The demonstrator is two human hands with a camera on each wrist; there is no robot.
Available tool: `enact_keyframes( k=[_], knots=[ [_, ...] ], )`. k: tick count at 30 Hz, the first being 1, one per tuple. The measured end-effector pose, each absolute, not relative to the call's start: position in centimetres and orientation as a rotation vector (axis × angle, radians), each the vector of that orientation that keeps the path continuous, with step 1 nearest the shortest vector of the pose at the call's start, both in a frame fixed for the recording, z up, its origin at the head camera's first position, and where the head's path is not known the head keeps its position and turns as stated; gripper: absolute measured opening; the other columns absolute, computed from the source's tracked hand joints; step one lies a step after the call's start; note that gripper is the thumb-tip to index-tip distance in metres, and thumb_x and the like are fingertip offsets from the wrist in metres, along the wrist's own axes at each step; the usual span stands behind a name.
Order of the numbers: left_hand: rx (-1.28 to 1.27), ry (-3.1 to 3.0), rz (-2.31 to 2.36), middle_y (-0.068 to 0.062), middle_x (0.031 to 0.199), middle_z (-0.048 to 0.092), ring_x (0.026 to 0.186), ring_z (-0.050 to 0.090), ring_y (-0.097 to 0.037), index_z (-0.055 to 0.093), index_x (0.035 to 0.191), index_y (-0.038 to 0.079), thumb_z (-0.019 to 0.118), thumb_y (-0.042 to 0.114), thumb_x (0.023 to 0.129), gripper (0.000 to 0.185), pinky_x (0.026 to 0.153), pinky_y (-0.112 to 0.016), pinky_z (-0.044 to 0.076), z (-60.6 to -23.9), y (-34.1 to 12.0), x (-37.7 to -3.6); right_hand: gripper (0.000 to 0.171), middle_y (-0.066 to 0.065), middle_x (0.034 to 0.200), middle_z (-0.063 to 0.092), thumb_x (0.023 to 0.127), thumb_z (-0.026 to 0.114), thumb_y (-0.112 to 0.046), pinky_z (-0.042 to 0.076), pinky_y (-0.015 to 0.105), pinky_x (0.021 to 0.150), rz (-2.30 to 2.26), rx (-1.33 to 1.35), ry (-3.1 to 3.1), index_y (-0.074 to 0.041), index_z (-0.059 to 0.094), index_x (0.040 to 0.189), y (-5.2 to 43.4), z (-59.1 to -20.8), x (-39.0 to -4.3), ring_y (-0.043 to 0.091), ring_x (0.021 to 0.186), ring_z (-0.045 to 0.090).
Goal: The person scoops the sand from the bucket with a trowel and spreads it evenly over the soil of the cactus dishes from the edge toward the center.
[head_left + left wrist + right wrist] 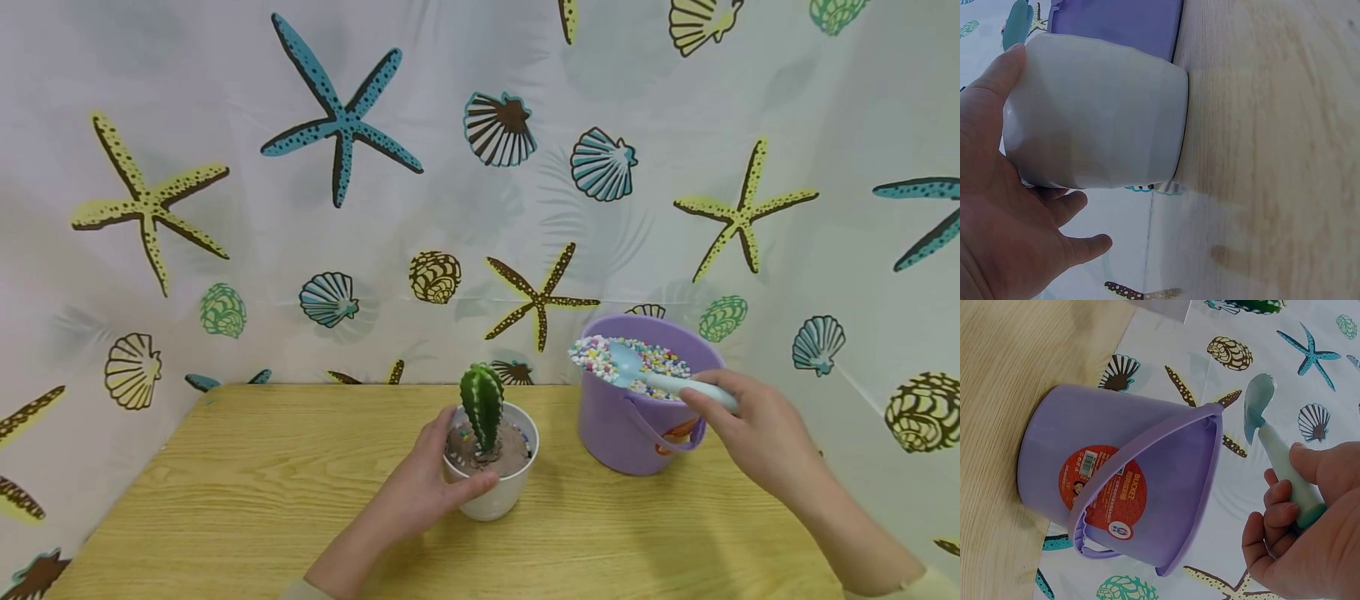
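Green cactus (pixel 482 408) shows in head view, not left wrist.

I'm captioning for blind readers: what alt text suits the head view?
A right hand holds a blue scoop heaped with colorful pellets near a purple bucket containing more, while the left hand holds a white pot with a cactus on a wooden table, before a starfish-print backdrop.
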State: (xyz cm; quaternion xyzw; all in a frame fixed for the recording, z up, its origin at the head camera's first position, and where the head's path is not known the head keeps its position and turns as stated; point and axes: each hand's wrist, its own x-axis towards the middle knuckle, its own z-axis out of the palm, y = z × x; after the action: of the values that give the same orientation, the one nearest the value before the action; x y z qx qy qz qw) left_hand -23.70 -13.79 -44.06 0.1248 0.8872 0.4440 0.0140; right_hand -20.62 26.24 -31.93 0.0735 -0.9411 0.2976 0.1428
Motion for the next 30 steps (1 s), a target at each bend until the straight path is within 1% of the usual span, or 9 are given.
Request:
enact_keyframes(
  k=[5, 11, 16, 18, 19, 23, 25, 27, 30],
  knots=[
    [0.397, 2.765, 1.387, -0.021, 0.178, 0.027, 0.157, 0.039, -0.046, 0.019, 0.178, 0.015, 0.083, 0.065, 0.093, 0.118, 0.121, -0.072, 0.038, -44.1, -13.8, -23.7, 0.049, 0.006, 0.094, 0.067, 0.113, 0.065, -0.047, 0.044, 0.033, 0.055, 0.88, 0.221, -2.715, -0.006, 0.073, 0.138, 25.6, -32.0, -20.2, 0.022, 0.068, 0.051],
    [0.391, 2.763, 1.385, -0.02, 0.179, 0.026, 0.157, 0.038, -0.046, 0.018, 0.178, 0.015, 0.083, 0.066, 0.093, 0.119, 0.121, -0.072, 0.037, -44.1, -13.8, -23.7, 0.042, 0.004, 0.09, 0.066, 0.112, 0.067, -0.045, 0.044, 0.033, 0.057, 0.887, 0.25, -2.705, -0.009, 0.075, 0.133, 25.0, -32.3, -19.8, 0.021, 0.069, 0.051],
    [0.391, 2.767, 1.379, -0.02, 0.179, 0.026, 0.157, 0.038, -0.046, 0.018, 0.178, 0.015, 0.082, 0.066, 0.093, 0.119, 0.121, -0.072, 0.037, -44.1, -13.8, -23.7, 0.037, 0.005, 0.104, 0.074, 0.111, 0.069, -0.041, 0.048, 0.036, 0.07, 0.877, 0.286, -2.692, -0.011, 0.076, 0.13, 24.5, -32.6, -19.5, 0.024, 0.085, 0.058],
    [0.391, 2.77, 1.375, -0.02, 0.179, 0.026, 0.157, 0.039, -0.046, 0.018, 0.178, 0.014, 0.082, 0.066, 0.093, 0.119, 0.121, -0.071, 0.037, -44.1, -13.8, -23.7, 0.032, 0.003, 0.106, 0.076, 0.111, 0.07, -0.04, 0.049, 0.037, 0.074, 0.876, 0.312, -2.686, -0.013, 0.077, 0.126, 24.4, -32.8, -19.5, 0.022, 0.09, 0.061],
    [0.391, 2.771, 1.373, -0.02, 0.179, 0.026, 0.157, 0.039, -0.046, 0.018, 0.178, 0.014, 0.082, 0.066, 0.093, 0.119, 0.121, -0.071, 0.037, -44.1, -13.8, -23.7, 0.03, 0.001, 0.104, 0.076, 0.111, 0.07, -0.039, 0.048, 0.036, 0.073, 0.884, 0.329, -2.682, -0.013, 0.078, 0.124, 24.3, -32.9, -19.5, 0.021, 0.089, 0.061],
    [0.397, 2.773, 1.375, -0.02, 0.178, 0.026, 0.157, 0.04, -0.046, 0.018, 0.178, 0.015, 0.082, 0.067, 0.093, 0.118, 0.121, -0.071, 0.037, -44.1, -13.8, -23.7, 0.021, -0.011, 0.092, 0.078, 0.11, 0.072, -0.037, 0.043, 0.031, 0.062, 0.916, 0.377, -2.667, -0.017, 0.078, 0.116, 23.9, -33.3, -19.4, 0.013, 0.071, 0.054],
    [0.397, 2.773, 1.377, -0.02, 0.178, 0.026, 0.157, 0.039, -0.046, 0.018, 0.178, 0.015, 0.082, 0.067, 0.093, 0.118, 0.121, -0.072, 0.037, -44.2, -13.8, -23.7, 0.02, -0.013, 0.088, 0.077, 0.109, 0.072, -0.036, 0.041, 0.031, 0.058, 0.924, 0.38, -2.662, -0.018, 0.078, 0.114, 23.7, -33.5, -19.3, 0.013, 0.066, 0.049],
    [0.397, 2.772, 1.376, -0.02, 0.179, 0.026, 0.157, 0.039, -0.046, 0.017, 0.178, 0.015, 0.081, 0.068, 0.093, 0.119, 0.121, -0.072, 0.037, -44.2, -13.8, -23.7, 0.02, -0.014, 0.087, 0.076, 0.109, 0.073, -0.037, 0.042, 0.031, 0.059, 0.908, 0.372, -2.661, -0.018, 0.077, 0.112, 23.5, -33.7, -19.2, 0.014, 0.067, 0.049],
    [0.401, 2.773, 1.376, -0.019, 0.179, 0.026, 0.157, 0.038, -0.046, 0.017, 0.178, 0.015, 0.081, 0.068, 0.093, 0.119, 0.121, -0.072, 0.037, -44.3, -13.9, -23.7, 0.021, -0.01, 0.084, 0.071, 0.109, 0.072, -0.039, 0.043, 0.031, 0.06, 0.892, 0.352, -2.671, -0.019, 0.076, 0.108, 23.1, -33.9, -19.1, 0.016, 0.071, 0.051]
  ],
)
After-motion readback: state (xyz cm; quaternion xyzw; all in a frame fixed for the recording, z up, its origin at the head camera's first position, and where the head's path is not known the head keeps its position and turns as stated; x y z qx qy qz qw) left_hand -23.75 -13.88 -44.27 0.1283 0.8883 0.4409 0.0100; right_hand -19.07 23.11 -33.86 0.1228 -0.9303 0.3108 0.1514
